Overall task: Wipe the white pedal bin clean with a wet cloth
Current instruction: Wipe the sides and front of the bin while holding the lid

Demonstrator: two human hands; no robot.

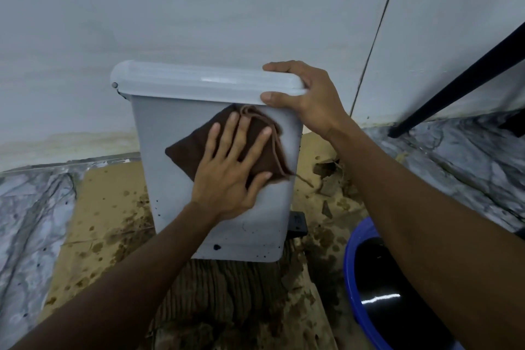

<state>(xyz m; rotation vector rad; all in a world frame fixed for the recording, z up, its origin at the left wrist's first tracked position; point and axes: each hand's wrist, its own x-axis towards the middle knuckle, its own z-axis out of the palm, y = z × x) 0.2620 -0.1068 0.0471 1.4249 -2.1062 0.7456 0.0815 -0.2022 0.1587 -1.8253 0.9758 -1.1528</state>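
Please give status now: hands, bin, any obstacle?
Left hand flat, pressing brown cloth on white pedal bin side. Right hand grips lid corner. Dark specks low on bin. Blue basin stands clear.

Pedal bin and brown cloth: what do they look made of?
The pedal bin looks like moulded plastic, white and smooth: rounded edges, faint sheen, dark specks near its base. The cloth looks like soft woven or knit fabric, dark brown and matte, with a frayed hem trailing loose threads; fibre unclear.
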